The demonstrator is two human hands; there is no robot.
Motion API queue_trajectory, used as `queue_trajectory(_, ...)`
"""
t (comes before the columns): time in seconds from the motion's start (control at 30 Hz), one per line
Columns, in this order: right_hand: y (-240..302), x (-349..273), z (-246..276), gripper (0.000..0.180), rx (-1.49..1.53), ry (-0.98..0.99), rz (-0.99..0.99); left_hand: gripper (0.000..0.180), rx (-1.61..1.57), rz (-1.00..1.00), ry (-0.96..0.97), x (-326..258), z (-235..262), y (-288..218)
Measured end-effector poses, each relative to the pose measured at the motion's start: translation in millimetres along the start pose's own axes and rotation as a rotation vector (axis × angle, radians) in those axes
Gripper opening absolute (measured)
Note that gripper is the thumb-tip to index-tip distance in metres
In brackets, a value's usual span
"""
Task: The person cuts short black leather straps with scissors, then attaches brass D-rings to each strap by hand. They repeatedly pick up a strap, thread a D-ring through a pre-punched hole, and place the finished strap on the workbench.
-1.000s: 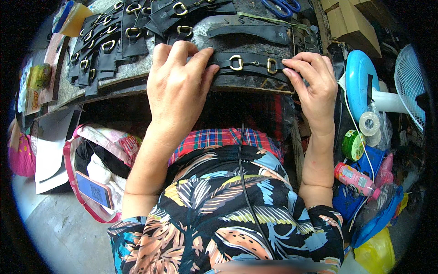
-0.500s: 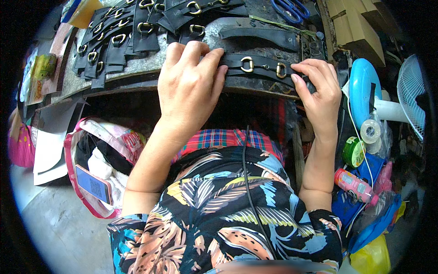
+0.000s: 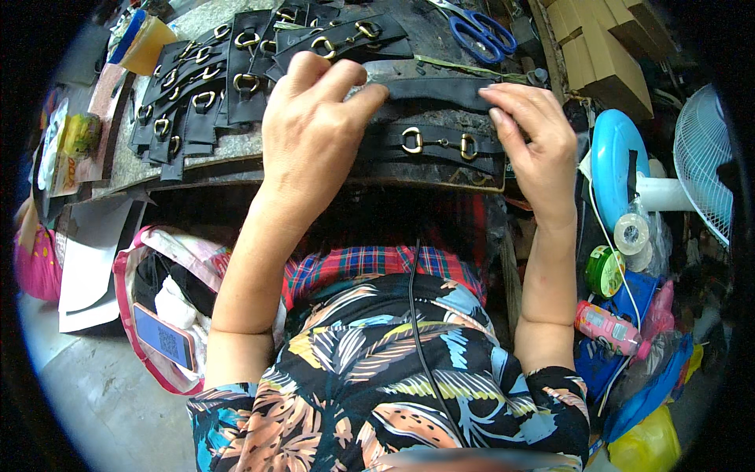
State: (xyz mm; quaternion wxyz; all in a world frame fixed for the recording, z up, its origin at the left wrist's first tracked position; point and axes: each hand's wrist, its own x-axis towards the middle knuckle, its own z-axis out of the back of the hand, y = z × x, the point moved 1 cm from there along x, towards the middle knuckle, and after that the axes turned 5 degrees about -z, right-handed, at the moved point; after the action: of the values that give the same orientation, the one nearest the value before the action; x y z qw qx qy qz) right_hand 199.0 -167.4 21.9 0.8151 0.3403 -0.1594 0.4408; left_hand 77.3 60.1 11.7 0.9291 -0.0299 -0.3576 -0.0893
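Observation:
A plain black strap (image 3: 436, 90) stretches between my two hands, slightly bowed, above the worktable. My right hand (image 3: 539, 145) pinches its right end between thumb and fingertips. At the other end, my left hand (image 3: 311, 138) has its fingers curled in, with the thumb side against the strap; the hand itself hides that end. Nearer the table's front edge lies a second black strap (image 3: 503, 153) with a brass-coloured horsebit-style buckle (image 3: 440, 143) across it. Neither hand touches this one.
Many black straps with similar metal buckles (image 3: 204, 100) are heaped at the left of the worktable (image 3: 228, 149). Blue-handled scissors (image 3: 481, 35) lie at the back. Cardboard boxes (image 3: 598, 67), a fan (image 3: 712, 165) and a pink bottle (image 3: 609, 329) stand at the right.
Both hands have left the buckled strap, which now lies loose near the front edge. They have moved to the plain strap behind it, and the right hand has pinched its end.

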Motion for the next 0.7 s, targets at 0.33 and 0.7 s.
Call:
queue_trajectory(0.33,4,-3,-13,0.017,-0.021,0.139,0.025,0.018,0.009,0.001,0.101,-14,5,4)
queue_trajectory(0.7,-3,-7,-13,0.016,0.082,0.124,-0.034,0.017,-0.124,0.081,0.066,-20,-1,3)
